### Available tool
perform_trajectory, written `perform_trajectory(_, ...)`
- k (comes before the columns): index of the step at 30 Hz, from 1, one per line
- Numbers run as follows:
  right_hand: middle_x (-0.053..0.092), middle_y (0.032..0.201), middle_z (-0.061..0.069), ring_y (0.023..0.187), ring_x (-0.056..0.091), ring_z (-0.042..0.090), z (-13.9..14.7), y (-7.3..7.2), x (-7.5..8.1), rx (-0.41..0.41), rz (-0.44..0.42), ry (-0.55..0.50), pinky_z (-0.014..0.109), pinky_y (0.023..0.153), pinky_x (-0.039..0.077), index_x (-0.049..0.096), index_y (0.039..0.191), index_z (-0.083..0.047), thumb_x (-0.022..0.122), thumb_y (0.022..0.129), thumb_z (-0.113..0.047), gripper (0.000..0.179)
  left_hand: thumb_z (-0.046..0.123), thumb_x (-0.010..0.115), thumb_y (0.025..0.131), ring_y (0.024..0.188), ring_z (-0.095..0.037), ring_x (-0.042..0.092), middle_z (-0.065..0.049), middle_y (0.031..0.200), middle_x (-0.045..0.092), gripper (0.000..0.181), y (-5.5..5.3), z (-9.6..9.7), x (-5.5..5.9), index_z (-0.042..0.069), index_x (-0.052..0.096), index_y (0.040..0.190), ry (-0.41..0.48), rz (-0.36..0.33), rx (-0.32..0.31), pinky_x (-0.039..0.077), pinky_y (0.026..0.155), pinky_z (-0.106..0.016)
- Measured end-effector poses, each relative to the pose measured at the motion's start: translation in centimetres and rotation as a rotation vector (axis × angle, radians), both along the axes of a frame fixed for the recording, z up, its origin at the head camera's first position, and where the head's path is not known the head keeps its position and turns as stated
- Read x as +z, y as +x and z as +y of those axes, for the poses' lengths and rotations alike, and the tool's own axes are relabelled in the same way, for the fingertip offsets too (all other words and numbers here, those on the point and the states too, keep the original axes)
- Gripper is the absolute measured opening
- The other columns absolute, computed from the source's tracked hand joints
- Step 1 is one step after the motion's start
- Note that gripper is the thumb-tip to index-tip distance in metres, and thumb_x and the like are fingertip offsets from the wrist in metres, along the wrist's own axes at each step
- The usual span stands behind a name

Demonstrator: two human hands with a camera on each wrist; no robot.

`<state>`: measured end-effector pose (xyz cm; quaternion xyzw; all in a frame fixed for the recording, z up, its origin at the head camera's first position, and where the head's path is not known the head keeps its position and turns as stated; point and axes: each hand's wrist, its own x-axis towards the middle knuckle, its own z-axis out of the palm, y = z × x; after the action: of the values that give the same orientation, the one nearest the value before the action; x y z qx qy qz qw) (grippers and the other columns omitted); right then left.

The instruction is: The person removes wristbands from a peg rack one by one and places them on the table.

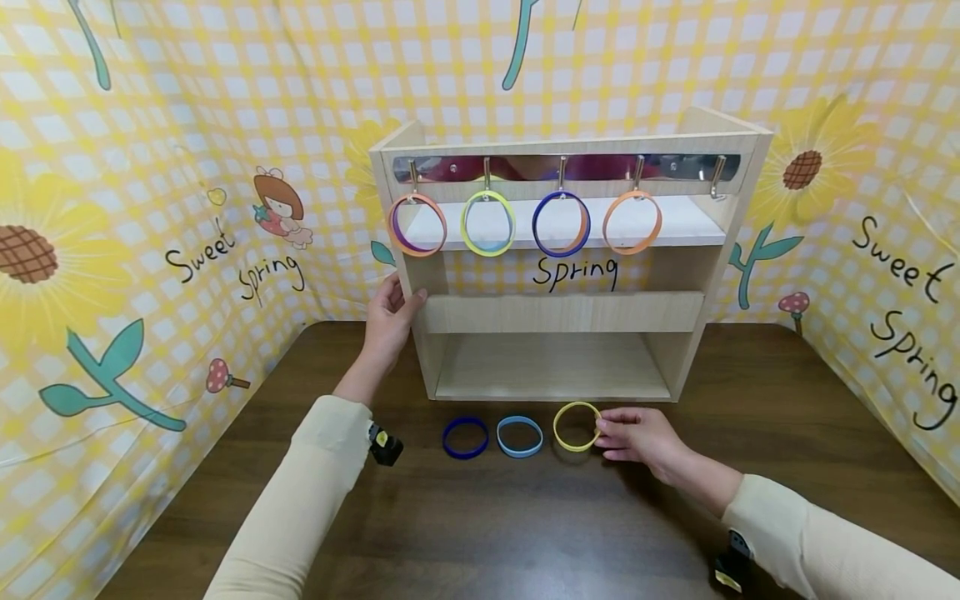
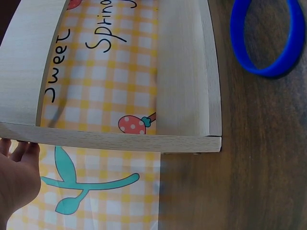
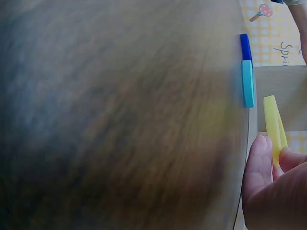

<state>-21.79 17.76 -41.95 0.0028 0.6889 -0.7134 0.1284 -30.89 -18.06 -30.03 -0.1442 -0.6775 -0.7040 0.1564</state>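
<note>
My right hand (image 1: pixel 641 437) pinches a yellow silicone wristband (image 1: pixel 577 449) by its right side, between thumb and fingers. In the right wrist view this yellow band (image 3: pixel 273 117) stands tilted up, over the table. My left hand (image 1: pixel 388 318) grips the left side panel of a small wooden shelf (image 1: pixel 558 312), thumb at the front edge and fingers along the outer face. A dark blue wristband (image 1: pixel 465 456) and a light blue wristband (image 1: pixel 520 453) lie on the table in front of the shelf, left of the yellow one.
A metal hook rail (image 1: pixel 510 167) runs along the shelf's top. Orange (image 1: pixel 442 236), yellow-green (image 1: pixel 487 253), blue (image 1: pixel 562 252) and orange (image 1: pixel 632 252) bands hang from its hooks, some doubled. The rightmost hook (image 1: pixel 717 177) is bare. Checked cloth (image 1: pixel 247 100) surrounds the brown table (image 1: pixel 480 533).
</note>
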Motion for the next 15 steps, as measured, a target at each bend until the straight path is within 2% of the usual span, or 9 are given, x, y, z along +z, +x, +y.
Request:
perform_trajectory(7,0.070,0.092,0.011,0.079,0.070,0.020,0.0,-0.2,-0.5,0.006,0.004,0.024,0.035,0.069,0.057,0.049,0.124,0.021,0.063,0.093,-0.002,0.041,-0.001,0.057,0.095,0.122,-0.040,0.049,-0.026,0.132,0.053,0.046,-1.9,-0.6,-1.7,-0.004,0.044,0.139,0.029,0.045,0.001,0.048,0.088,-0.027)
perform_trajectory(13,0.069,0.092,0.013,0.079,0.070,0.021,0.0,-0.2,-0.8,0.010,0.005,0.050,0.035,0.069,0.057,0.049,0.123,0.022,0.063,0.093,-0.001,0.040,0.000,0.057,0.095,0.115,-0.028,0.055,-0.024,0.132,0.054,0.047,-2.0,-0.6,-1.9,-0.003,0.044,0.140,0.018,0.041,0.009,0.048,0.088,-0.027)
perform_trajectory(15,0.069,0.092,0.013,0.079,0.070,0.022,0.0,-0.2,-0.8,0.010,0.008,0.058,0.035,0.069,0.057,0.049,0.122,0.022,0.063,0.092,-0.001,0.040,0.001,0.057,0.095,0.116,-0.032,0.054,-0.025,0.131,0.054,0.047,-2.1,-0.6,-1.9,-0.004,0.044,0.140,0.012,0.046,0.012,0.048,0.087,-0.027)
